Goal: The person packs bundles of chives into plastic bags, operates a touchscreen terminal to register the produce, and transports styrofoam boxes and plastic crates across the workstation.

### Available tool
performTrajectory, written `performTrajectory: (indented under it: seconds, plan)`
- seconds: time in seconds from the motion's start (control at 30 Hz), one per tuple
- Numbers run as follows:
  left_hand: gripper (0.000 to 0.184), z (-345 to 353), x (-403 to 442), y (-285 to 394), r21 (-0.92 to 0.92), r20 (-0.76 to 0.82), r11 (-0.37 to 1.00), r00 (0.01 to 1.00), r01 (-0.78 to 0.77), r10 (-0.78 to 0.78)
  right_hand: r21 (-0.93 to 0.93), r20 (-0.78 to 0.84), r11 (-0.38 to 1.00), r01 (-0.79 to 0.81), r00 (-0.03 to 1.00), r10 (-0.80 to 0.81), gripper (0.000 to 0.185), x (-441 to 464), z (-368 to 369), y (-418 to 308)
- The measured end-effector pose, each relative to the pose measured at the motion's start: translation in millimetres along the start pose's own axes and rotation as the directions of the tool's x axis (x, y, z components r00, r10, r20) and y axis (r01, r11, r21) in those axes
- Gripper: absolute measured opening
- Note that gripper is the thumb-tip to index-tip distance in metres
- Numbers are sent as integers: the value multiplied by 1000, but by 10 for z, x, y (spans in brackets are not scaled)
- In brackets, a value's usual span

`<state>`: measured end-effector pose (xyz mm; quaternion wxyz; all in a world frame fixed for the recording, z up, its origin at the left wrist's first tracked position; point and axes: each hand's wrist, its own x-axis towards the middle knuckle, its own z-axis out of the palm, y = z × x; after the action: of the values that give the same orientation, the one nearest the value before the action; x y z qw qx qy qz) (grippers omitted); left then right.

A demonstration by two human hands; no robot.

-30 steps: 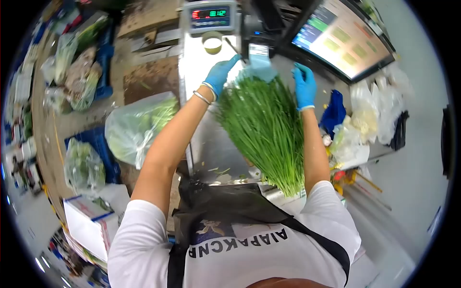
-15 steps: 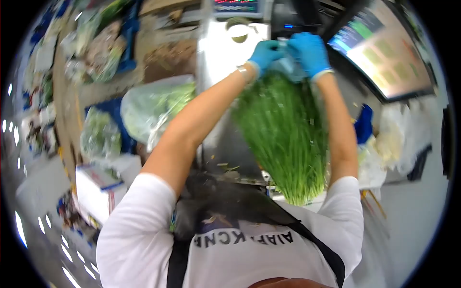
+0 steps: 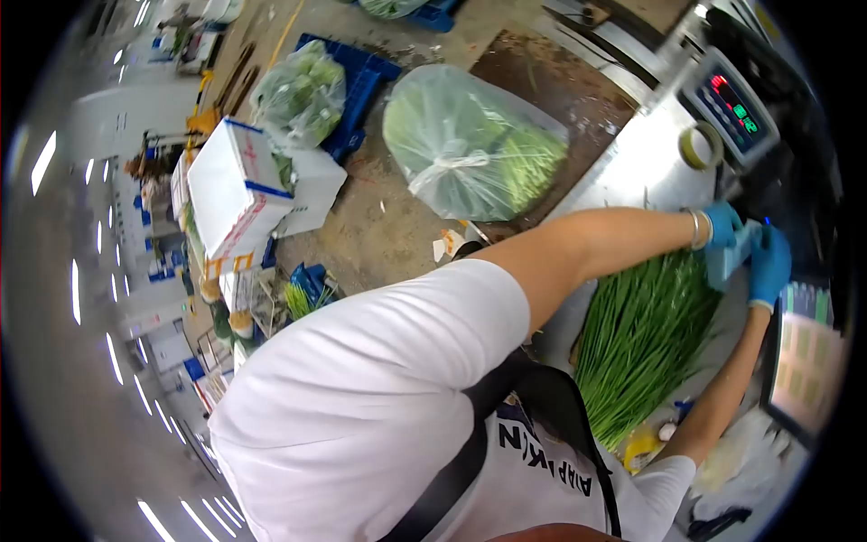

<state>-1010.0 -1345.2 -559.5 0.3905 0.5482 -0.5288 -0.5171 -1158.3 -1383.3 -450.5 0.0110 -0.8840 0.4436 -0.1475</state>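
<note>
A large bunch of long, thin green leaves, resembling garlic chives [image 3: 641,334], lies across the metal bench in front of me. Both of my hands wear blue gloves and meet at the far end of the bunch. My left hand [image 3: 722,224] is closed at the upper edge of a pale blue sheet [image 3: 725,260]. Close beside it, my right hand [image 3: 769,265] has its fingers bent around the sheet's other side. The sheet hangs between the hands, over the ends of the leaves. My fingertips are partly hidden.
A digital scale display [image 3: 730,110] and a tape roll [image 3: 700,146] are beyond my left hand on the metal bench [image 3: 646,172]. A monitor [image 3: 804,357] stands at right. Left of the bench are a tied bag of greens [image 3: 470,135] and a white box [image 3: 237,194].
The view has swung to the left, so the hands, bench and leaves now appear farther right. Both hands stay together at the pale blue sheet.
</note>
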Motion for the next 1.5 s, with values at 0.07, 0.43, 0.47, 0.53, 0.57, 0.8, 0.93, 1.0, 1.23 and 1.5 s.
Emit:
performTrajectory:
  seconds: [0.07, 0.43, 0.47, 0.53, 0.57, 0.8, 0.93, 1.0, 1.23, 1.5]
  plan:
    - [35, -129, -198, 79, -26, 3, 997, 998, 68, -68, -70, -60, 989, -131, 990, 127, 15, 60, 108, -4]
    - [27, -2144, -3468, 229, -158, -245, 926, 895, 344, -374, 495, -287, 819, 291, 944, -162, 15, 1177, 1329, -3378]
    - [27, -2293, -3796, 284, -171, -284, 914, 870, 368, -403, 470, -284, 836, 284, 945, -161, 13, 1213, 1509, -3639]
    - [25, -2546, -4350, 450, -306, -364, 831, 750, 464, -553, 316, -44, 922, 224, 974, -222, 13, 1097, 2111, -4063]
    - [22, -2641, -4645, 393, -328, -409, 819, 710, 471, -573, 131, 139, 962, 241, 956, -259, 14, 927, 2319, -4249]
    - [20, -2667, -6417, -46, -452, -576, 708, 429, 543, -696, 217, 525, 975, 38, 838, -150, 22, 124, 2313, -4767]
    - [21, -2702, -6826, -119, -401, -589, 720, 442, 567, -676, 286, 116, 945, 158, 973, -198, 72, 413, 2228, -4746]
    - [22, -2856, -6954, -148, -479, -582, 727, 442, 492, -683, 312, 511, 941, 133, 811, -285, 75, 253, 2705, -4719]
    - [25, -3879, -8004, -671, -257, -615, 721, 466, 644, -636, 507, 342, 821, -264, 935, 90, 62, 84, 2039, -5705]
    - [26, -5650, -9357, -1061, -431, -751, 754, 266, 495, -604, -79, 519, 943, -323, 795, 316, 64, -481, 3077, -6274]
